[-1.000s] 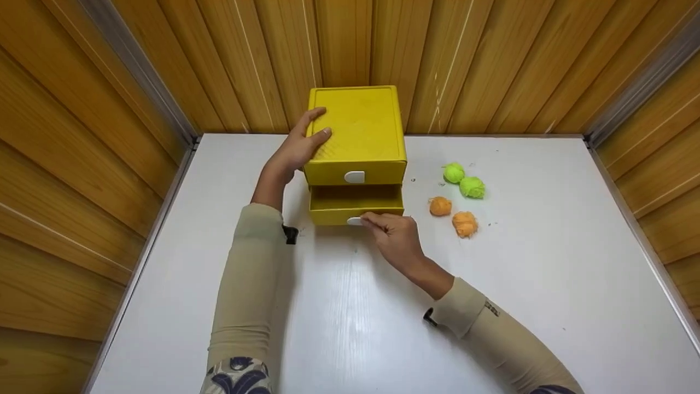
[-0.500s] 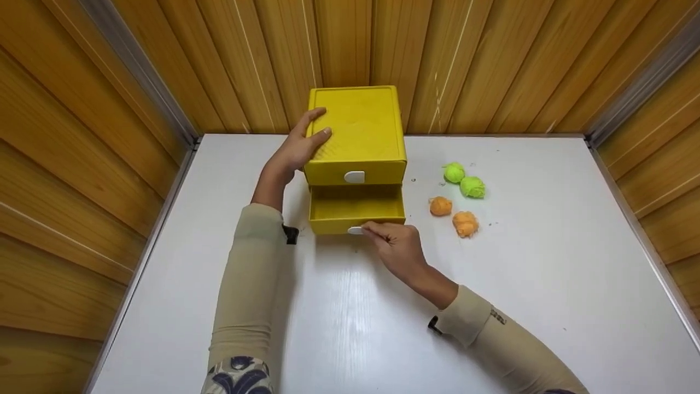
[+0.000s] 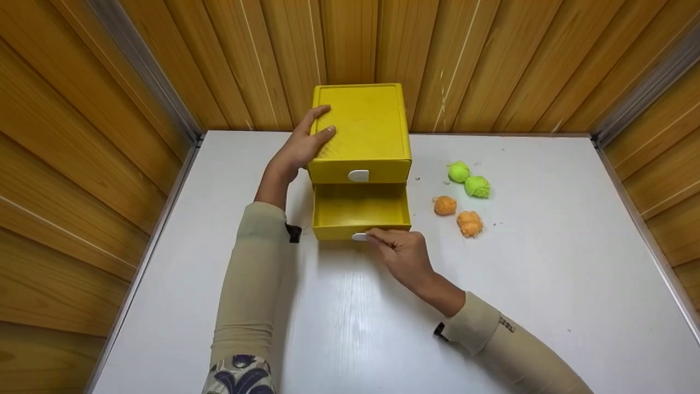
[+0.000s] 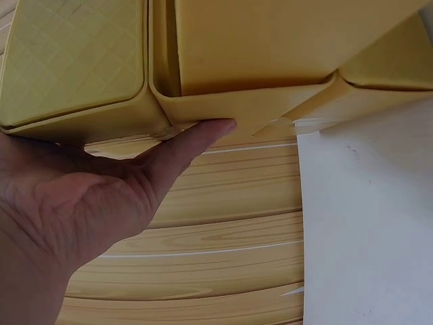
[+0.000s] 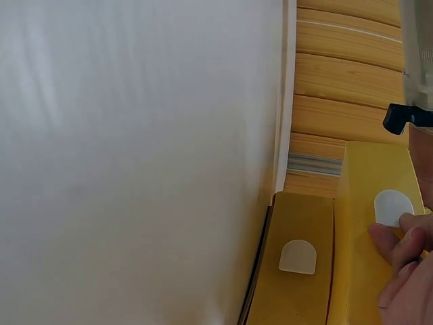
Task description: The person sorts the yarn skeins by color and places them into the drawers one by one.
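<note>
A yellow drawer unit (image 3: 363, 120) stands on the white table, close to the wooden wall. My left hand (image 3: 301, 145) rests on its left side, with thumb and a finger straight over the top edge. The other fingers are hidden. With thumb and fingers, my right hand (image 3: 406, 257) pinches the white handle (image 3: 358, 237) of the lower drawer (image 3: 361, 210). That drawer is pulled well out, and its inside looks bare. Above it, the upper drawer (image 3: 328, 172) is closed, its white handle (image 5: 298, 257) facing the front in the right wrist view.
Two lime-green crumpled balls (image 3: 477, 186) lie right of the drawer unit. Nearer the front are two orange crumpled balls (image 3: 470, 224). Wood-plank walls (image 3: 350, 44) border the white table (image 3: 547, 246) at the back and both sides.
The lower drawer has slid further out towards the person, drawn by the right hand at its handle. The left hand keeps its place on the unit. The whole view has shifted slightly.
</note>
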Motion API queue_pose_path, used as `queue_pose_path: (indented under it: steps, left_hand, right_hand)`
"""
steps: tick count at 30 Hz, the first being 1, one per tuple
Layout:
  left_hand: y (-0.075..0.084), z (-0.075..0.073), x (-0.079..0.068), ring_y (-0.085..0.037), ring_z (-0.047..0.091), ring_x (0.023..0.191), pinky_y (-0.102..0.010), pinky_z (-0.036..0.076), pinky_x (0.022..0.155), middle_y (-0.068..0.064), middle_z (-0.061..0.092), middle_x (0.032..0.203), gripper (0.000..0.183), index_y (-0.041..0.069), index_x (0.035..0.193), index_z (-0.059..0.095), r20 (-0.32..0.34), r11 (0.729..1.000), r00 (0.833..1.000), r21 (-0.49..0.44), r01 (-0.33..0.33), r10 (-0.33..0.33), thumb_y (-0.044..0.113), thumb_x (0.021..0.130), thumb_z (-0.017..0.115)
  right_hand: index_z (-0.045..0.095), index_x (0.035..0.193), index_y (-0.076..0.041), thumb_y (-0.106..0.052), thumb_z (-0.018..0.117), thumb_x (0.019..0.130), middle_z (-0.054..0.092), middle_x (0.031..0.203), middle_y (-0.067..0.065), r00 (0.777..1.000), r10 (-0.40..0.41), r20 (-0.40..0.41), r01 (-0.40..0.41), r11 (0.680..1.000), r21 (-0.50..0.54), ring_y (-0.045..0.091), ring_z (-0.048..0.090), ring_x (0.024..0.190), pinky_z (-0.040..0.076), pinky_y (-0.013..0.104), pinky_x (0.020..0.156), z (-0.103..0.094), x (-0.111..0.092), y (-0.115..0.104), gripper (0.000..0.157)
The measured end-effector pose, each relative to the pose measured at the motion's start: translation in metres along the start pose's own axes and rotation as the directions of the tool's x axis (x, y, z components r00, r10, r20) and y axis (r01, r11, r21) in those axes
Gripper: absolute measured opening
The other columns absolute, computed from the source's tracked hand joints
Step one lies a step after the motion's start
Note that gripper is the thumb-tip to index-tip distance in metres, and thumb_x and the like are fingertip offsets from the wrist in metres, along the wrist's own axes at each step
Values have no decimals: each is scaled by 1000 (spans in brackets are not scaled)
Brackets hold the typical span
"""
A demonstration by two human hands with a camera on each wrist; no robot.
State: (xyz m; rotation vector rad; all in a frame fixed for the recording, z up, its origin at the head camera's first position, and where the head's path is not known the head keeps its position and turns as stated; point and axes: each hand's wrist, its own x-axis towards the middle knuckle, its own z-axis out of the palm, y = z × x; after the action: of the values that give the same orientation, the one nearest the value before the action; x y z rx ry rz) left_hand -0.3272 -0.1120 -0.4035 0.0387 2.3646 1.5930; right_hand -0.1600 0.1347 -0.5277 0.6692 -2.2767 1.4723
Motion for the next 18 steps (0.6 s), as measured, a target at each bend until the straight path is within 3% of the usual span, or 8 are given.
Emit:
queue_pose_path:
  steps: [2,9,18]
  left_hand:
    - [0,0,0,-27,28,159,-57,21,132,1,12,181,59,52,163,28,-3,1000,1000,0,-2,2,49,110,53]
    - [1,0,0,-27,29,158,-58,22,132,1,12,181,58,53,162,28,-5,1000,1000,-6,14,-14,49,109,54]
    - [0,0,0,-26,25,161,-58,20,132,2,13,181,58,53,162,29,-6,1000,1000,-4,7,-7,50,109,54]
  right_hand:
    - [87,105,-11,-11,80,96,85,96,5,1000,-1,4,1,1000,-2,3,57,63,42,14,55,0,0,-1,12]
    - [87,104,-11,-9,80,95,85,96,6,1000,-12,5,12,1000,-2,6,65,67,50,14,60,0,-4,-3,11]
    - [87,104,-11,-9,81,94,85,94,5,1000,-28,-9,28,1000,-5,7,64,66,49,14,59,1,-11,-3,12]
